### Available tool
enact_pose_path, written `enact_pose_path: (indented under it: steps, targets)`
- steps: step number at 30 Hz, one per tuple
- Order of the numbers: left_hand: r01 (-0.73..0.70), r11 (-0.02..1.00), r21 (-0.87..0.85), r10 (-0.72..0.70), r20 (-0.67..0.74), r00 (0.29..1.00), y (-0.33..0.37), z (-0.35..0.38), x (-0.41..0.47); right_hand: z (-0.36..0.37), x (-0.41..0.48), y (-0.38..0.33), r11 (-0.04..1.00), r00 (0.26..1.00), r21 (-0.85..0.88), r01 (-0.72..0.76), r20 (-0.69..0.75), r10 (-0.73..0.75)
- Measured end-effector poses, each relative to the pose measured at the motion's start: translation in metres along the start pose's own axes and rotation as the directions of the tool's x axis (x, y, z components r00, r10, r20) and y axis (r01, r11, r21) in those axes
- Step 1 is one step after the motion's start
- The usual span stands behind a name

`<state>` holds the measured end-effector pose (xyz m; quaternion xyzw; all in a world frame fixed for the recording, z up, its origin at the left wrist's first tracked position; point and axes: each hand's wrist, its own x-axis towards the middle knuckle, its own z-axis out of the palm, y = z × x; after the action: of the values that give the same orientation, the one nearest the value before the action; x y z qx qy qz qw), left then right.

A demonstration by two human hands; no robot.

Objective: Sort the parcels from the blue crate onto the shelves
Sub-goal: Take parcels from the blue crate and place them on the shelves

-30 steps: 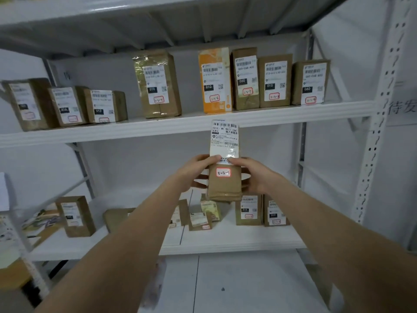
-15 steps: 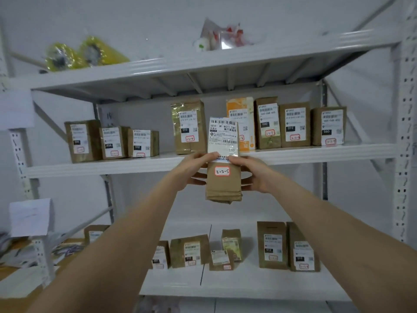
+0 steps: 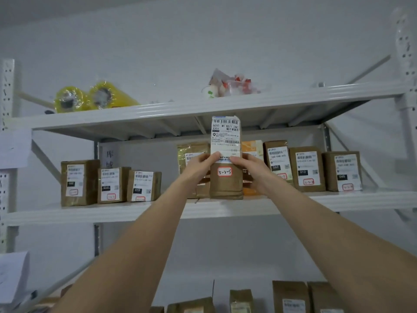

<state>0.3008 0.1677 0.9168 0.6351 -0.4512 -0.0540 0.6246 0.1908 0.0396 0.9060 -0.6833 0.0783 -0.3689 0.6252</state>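
Left hand (image 3: 199, 168) and right hand (image 3: 256, 173) grip one upright parcel (image 3: 225, 184), three brown boxes (image 3: 307, 169) to its right.

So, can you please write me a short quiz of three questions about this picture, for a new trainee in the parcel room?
1. What is handwritten on the red-framed sticker of the held parcel?
A) 3-2-5
B) 1-4-9
C) 7-0-2
2. True or false: only one hand grips the parcel.
3. Fill in the missing word: the yellow tape rolls lie on the ___ shelf.

Key
1. A.
2. False: the left hand and the right hand both grip it, one on each side.
3. Top: the rolls lie on the top shelf, above the rows of parcels.
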Motion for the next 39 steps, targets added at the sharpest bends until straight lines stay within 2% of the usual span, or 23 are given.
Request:
enact_pose_path:
  steps: [7,18,23,29,34,39]
  targets:
    - [-0.069,0.997,0.025,0.067,0.067,0.995,-0.036,-0.018,0.06,0.018,0.056,0.022,0.992,0.996,-0.121,0.038,-0.081,-0.048]
    - [-0.016,0.996,0.092,-0.002,0.194,0.981,-0.08,-0.019,0.109,0.022,0.107,0.068,0.983,0.983,-0.185,0.015,-0.179,-0.049]
    - [-0.001,0.991,0.132,-0.023,0.184,0.983,-0.085,-0.01,0.117,0.016,0.118,0.076,0.982,0.984,-0.187,0.024,-0.167,-0.055]
    - [-0.043,0.992,0.122,0.027,0.133,0.991,-0.082,0.0,0.125,0.007,0.13,0.078,0.979,0.973,-0.173,0.104,-0.188,-0.137]
    - [0.002,0.981,0.192,-0.025,0.121,0.992,-0.081,0.006,0.121,0.009,0.13,0.084,0.977,0.976,-0.212,0.038,-0.201,-0.082]
    - [0.018,0.979,0.204,-0.035,0.077,0.996,-0.083,-0.005,0.12,0.019,0.132,0.082,0.984,0.99,-0.175,0.039,-0.13,-0.062]
